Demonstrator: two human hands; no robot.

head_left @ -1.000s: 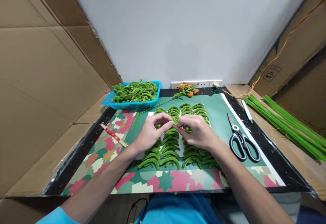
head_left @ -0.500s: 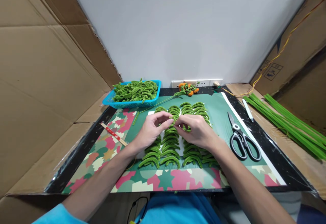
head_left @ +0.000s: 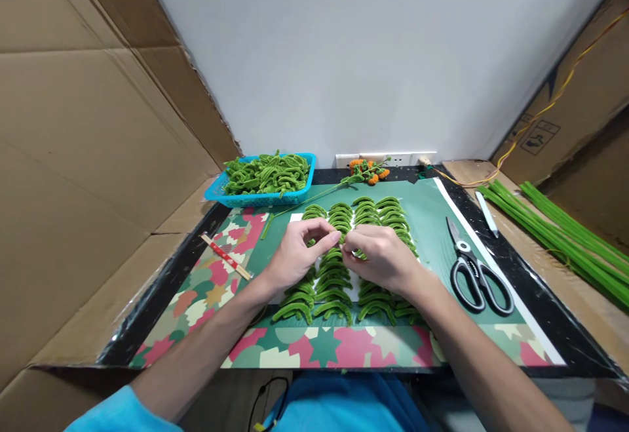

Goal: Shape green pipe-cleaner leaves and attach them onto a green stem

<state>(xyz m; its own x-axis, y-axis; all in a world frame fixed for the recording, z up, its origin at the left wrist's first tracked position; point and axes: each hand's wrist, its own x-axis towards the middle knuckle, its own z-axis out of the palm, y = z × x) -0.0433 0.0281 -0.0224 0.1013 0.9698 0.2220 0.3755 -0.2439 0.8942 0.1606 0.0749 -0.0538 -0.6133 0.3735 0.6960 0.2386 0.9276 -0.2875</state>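
Several curved green fuzzy pieces [head_left: 333, 293] lie in columns on a white sheet over the green mat [head_left: 432, 222]. Above the middle columns, my left hand [head_left: 302, 248] is closed in a pinch, thumb and forefinger together, with a bit of green at the tips. My right hand [head_left: 378, 256] almost touches it from the right, its fingers curled and pinched together. Whatever lies between the fingertips is small and mostly hidden. At the back left, a blue basket [head_left: 216, 195] holds a heap of similar green pieces [head_left: 270, 173].
Black-handled scissors [head_left: 474, 274] and a white-handled tool [head_left: 486, 214] lie on the right, beside long green stems [head_left: 555, 235]. Chopsticks in a red wrapper [head_left: 226, 256] are on the left. An orange flower stem [head_left: 371, 171] rests at the back. Cardboard walls [head_left: 98, 157] flank the table.
The whole view has shifted slightly, so things appear a little further right. Both hands stay pinched close together, with the right fingers curled slightly more.
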